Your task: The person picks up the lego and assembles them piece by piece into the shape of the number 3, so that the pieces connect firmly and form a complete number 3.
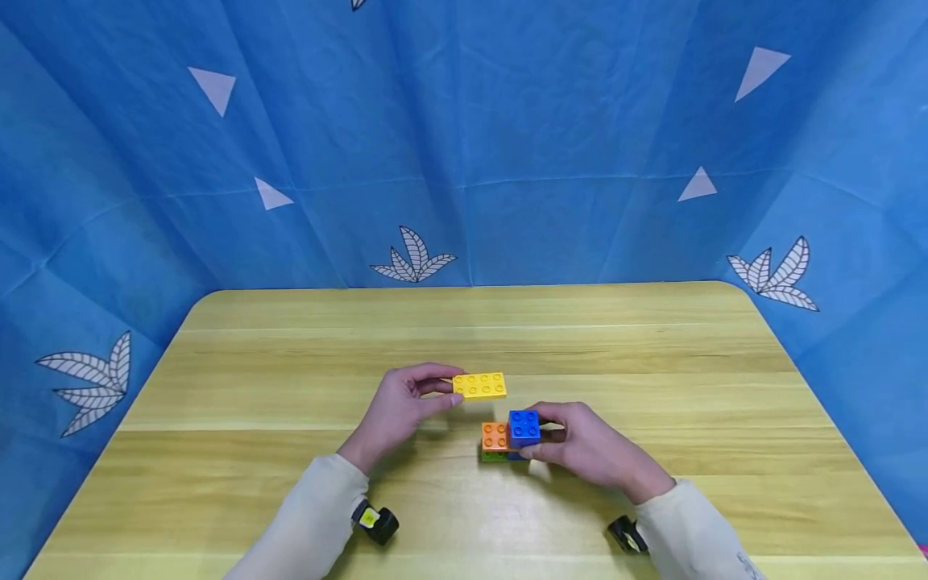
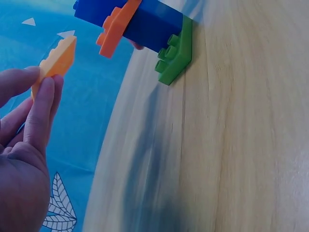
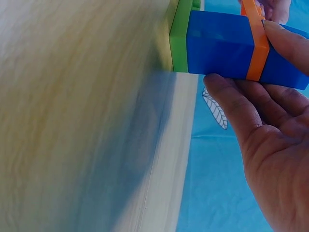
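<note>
Between the thumb and fingers of my left hand (image 1: 399, 407) is a thin yellow building brick (image 1: 479, 386), held above the table with its studs up. My right hand (image 1: 590, 447) grips the top blue brick (image 1: 524, 428) of a stack. Under that brick lies an orange plate (image 3: 259, 46), then a second blue brick (image 3: 219, 43), and a green plate (image 3: 179, 41) at the bottom. The orange and green plates jut out to the left with bare studs. The stack appears to stand upright on the table. The yellow brick is apart from it, up and to the left.
The wooden table (image 1: 290, 346) has rounded far corners. Behind it hangs a blue cloth (image 1: 507, 145) with white triangles and leaf prints. A small black wrist camera (image 1: 379, 524) hangs at my left cuff, another black camera (image 1: 627, 534) at my right.
</note>
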Motion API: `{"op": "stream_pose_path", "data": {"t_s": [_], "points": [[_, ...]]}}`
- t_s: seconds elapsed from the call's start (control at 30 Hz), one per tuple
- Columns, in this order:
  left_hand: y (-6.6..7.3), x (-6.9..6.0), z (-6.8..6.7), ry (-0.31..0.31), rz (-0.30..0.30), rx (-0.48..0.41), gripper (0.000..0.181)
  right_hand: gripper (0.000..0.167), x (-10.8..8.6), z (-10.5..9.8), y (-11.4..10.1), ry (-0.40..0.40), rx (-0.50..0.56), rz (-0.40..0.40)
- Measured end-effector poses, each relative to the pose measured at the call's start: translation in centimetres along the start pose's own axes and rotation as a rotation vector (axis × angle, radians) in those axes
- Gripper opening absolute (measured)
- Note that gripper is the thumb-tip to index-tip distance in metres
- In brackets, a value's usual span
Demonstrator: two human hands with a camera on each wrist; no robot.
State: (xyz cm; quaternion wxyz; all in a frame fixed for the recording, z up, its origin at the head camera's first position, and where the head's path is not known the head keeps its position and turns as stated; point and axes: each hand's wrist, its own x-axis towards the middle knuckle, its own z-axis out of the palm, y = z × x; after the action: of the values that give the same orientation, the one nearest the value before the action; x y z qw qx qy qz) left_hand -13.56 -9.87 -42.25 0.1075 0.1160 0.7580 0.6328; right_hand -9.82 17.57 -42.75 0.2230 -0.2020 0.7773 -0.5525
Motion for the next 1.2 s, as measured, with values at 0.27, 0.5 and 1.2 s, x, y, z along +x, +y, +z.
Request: {"op": "stream_pose_path", "data": {"t_s": [0.27,0.5,1.2], "points": [[0.3,-0.4,0.0,-0.001,-0.012,-0.022,0.034,0.026,-0.1,-0.1,-0.4,0.006,-0.035,0.02],[0.1,-0.9,-0.1,0.009,-0.01,-0.051,0.036,0.027,0.0,-0.1,-0.5,0.006,-0.025,0.025],[0.6,-2.1,0.2,0.03,0.024,-0.063,0.036,0.029,0.1,-0.1,-0.1,-0.003,-0.035,0.034]]}}
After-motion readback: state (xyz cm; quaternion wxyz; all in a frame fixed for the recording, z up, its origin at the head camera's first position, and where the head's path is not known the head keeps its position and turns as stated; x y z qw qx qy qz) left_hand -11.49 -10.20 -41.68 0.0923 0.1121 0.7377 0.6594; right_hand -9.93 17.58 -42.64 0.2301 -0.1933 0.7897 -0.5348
